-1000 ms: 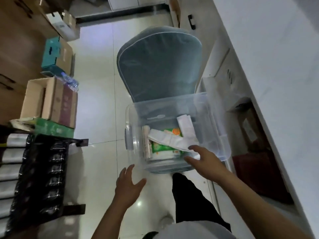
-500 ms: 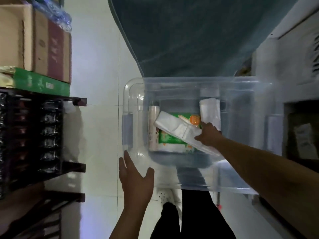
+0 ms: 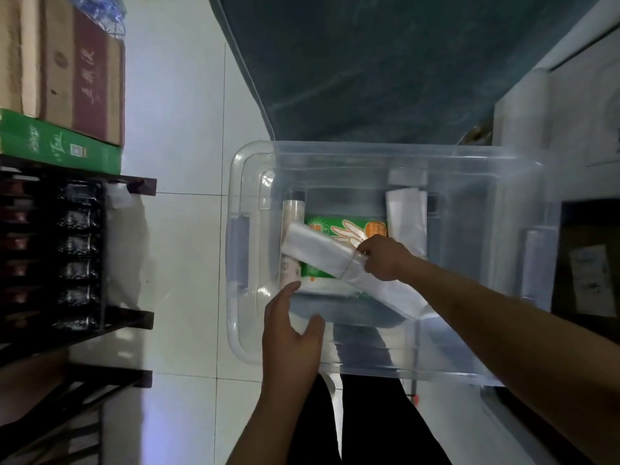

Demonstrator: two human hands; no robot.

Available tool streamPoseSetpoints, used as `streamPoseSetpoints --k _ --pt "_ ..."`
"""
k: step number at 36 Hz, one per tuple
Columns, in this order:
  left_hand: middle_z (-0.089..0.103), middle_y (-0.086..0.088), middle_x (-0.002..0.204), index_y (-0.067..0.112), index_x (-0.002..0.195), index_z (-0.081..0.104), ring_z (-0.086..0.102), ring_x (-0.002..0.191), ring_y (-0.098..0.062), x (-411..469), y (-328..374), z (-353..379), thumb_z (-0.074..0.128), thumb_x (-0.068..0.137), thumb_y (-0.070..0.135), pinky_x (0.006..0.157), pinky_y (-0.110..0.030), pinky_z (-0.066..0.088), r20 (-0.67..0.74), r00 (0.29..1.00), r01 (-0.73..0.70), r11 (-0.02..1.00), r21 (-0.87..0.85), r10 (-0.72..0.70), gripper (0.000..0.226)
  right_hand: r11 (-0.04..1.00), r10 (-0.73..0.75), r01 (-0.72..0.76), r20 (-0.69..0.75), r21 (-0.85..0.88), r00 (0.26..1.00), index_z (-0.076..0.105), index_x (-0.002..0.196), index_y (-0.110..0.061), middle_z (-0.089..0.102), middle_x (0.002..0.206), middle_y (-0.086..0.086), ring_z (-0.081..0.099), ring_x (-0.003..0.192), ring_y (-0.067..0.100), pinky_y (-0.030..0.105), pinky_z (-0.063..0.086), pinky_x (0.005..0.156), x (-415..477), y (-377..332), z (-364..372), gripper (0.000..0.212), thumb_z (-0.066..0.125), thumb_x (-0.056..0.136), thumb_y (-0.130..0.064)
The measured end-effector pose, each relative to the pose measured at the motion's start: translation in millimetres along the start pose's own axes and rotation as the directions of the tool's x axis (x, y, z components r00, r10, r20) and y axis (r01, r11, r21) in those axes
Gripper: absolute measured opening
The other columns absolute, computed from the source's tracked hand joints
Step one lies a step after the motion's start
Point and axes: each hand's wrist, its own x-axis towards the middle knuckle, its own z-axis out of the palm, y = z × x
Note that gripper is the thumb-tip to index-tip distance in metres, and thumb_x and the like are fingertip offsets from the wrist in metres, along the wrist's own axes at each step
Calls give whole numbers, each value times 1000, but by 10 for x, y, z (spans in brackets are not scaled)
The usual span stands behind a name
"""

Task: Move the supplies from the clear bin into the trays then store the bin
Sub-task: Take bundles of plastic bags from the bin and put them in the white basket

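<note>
A clear plastic bin (image 3: 469, 159) stands on a teal chair seat (image 3: 369, 68). Inside it lie a green pack of gloves (image 3: 330, 226), a slim tube (image 3: 292, 213) along its left side, a folded white packet (image 3: 406, 216) at the right, and a long white banded bundle of bags (image 3: 315, 250) lying diagonally on top. My right hand (image 3: 384, 258) is inside the bin, shut on the bundle near its band. My left hand (image 3: 290, 340) rests against the bin's near wall with fingers spread.
A dark shelf rack with black trays (image 3: 79, 250) stands at the left, with a green box (image 3: 57, 146) and cardboard boxes (image 3: 67, 68) on top. White tiled floor (image 3: 188, 229) runs between rack and bin. A white cabinet (image 3: 577, 95) is at the right.
The view has closed in on the bin. My right hand went from the bin's rim down inside and took hold of the white bundle. My left hand came up against the near wall.
</note>
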Motion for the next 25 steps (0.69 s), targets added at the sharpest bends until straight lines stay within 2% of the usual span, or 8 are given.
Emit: streamPoseSetpoints --k 3,5,7,11,17,20,23,25 --pt "51 9 132 32 136 48 52 116 -11 124 50 -26 73 87 22 89 -25 42 64 982 187 974 -129 -180 56 959 -57 61 -24 278 998 74 96 -14 65 93 6 59 87 25 29 44 72 -304 -62 -102 21 68 80 -2" --pt "54 10 127 37 133 48 56 105 -5 161 93 -72 75 84 29 82 -24 43 96 975 216 954 -210 -200 57 846 -91 98 -39 524 995 75 88 -12 63 80 -2 56 71 15 24 44 64 -591 -137 -187 18 72 77 2" --pt "59 11 128 35 134 51 59 111 -8 181 134 -121 77 80 32 92 -30 45 149 972 216 932 -290 -179 59 702 -142 131 -43 700 989 77 100 -13 71 86 -8 63 74 5 20 52 69 -861 -228 -253 30 73 76 5" --pt "72 -7 121 17 121 67 69 110 -23 183 268 -201 75 74 27 89 -37 58 291 957 135 872 -471 10 48 401 -259 133 -27 906 965 76 95 -20 72 100 3 59 87 25 39 43 75 -1182 -374 -252 34 69 78 8" --pt "77 -3 108 21 107 76 74 93 -19 203 414 -281 74 76 19 73 -33 61 242 969 56 905 -423 53 30 259 -303 62 20 964 953 76 93 -24 73 93 -5 68 87 13 30 56 70 -1204 -384 -197 25 74 80 -3" --pt "79 -3 102 20 98 78 74 86 -13 204 400 -282 71 83 8 70 -28 59 194 981 77 907 -414 5 20 210 36 78 -87 975 996 76 94 -25 73 93 -1 67 89 18 33 55 75 -944 -154 -152 17 77 79 -18" --pt "79 1 96 19 94 79 73 81 -9 199 342 -268 71 84 3 71 -28 56 146 988 105 900 -423 -46 20 377 522 -5 -208 926 827 62 126 -11 65 121 16 63 104 29 35 50 89 -567 230 -19 47 76 82 -20" --pt "79 3 92 16 95 79 72 78 -7 187 281 -259 71 83 3 66 -24 56 137 986 143 882 -449 -91 19 509 607 -166 -216 845 765 47 139 -9 54 136 18 56 119 36 39 46 100 -376 466 77 65 73 83 -25"
